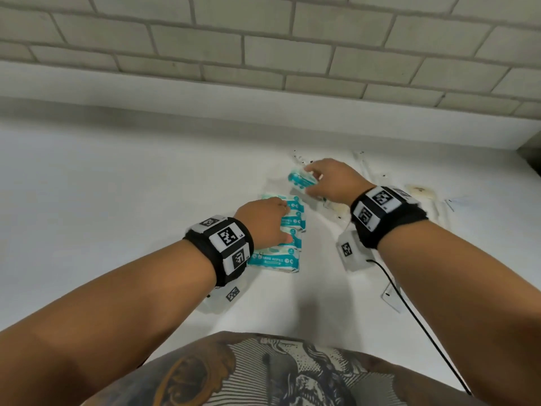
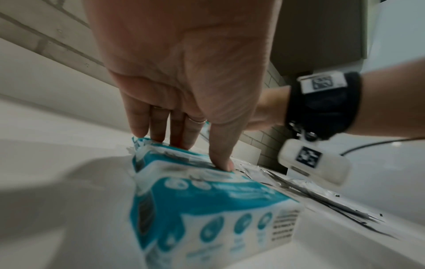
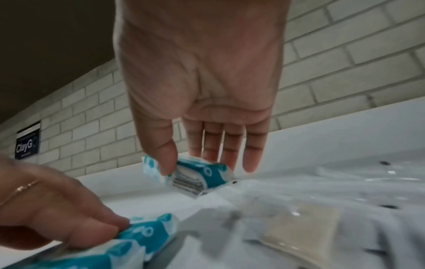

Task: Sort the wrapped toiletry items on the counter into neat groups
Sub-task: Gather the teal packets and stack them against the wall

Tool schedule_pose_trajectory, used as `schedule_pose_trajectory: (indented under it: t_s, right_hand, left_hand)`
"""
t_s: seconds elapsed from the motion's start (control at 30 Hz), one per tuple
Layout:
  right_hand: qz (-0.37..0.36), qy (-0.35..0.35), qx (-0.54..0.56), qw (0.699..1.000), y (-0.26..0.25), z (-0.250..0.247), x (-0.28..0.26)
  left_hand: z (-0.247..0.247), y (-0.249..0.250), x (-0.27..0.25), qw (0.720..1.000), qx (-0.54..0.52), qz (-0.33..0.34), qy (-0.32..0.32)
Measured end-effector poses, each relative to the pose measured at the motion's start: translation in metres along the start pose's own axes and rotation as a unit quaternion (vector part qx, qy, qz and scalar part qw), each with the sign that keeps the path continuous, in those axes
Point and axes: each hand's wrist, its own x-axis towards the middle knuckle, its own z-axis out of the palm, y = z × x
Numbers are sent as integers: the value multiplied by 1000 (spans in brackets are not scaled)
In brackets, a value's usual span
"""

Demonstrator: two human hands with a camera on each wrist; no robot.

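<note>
Several teal-and-white mini wipes packs [image 1: 281, 259] [image 2: 207, 209] [image 3: 138, 234] lie side by side in a row on the white counter [image 1: 117, 186]. My left hand [image 1: 282, 222] [image 2: 198, 154] [image 3: 92, 223] rests on top of the row, fingers fairly straight and thumb pressing a pack. Just beyond the row, my right hand [image 1: 314, 181] [image 3: 193, 163] pinches one more wipes pack [image 1: 295, 178] [image 3: 207, 174] between thumb and fingers, tilted and low over the counter.
Clear-wrapped flat items [image 1: 421, 197] [image 3: 299, 218] [image 2: 322, 194] are scattered right of the row, under and beyond my right wrist. A brick wall [image 1: 263, 39] backs the counter. A black cable [image 1: 424, 332] trails from the right wrist toward my body.
</note>
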Motion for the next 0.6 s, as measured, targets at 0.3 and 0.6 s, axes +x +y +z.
schedule_pose_trajectory:
  t_s: [0.3, 0.6]
  right_hand:
    - [-40, -89, -89, 991, -19, 22, 37]
    - [-36, -119, -27, 992, -10, 18, 47]
  left_hand:
    - [-4, 0, 1, 1000, 6, 24, 5]
    - [-3, 0, -2, 990, 82, 65, -97]
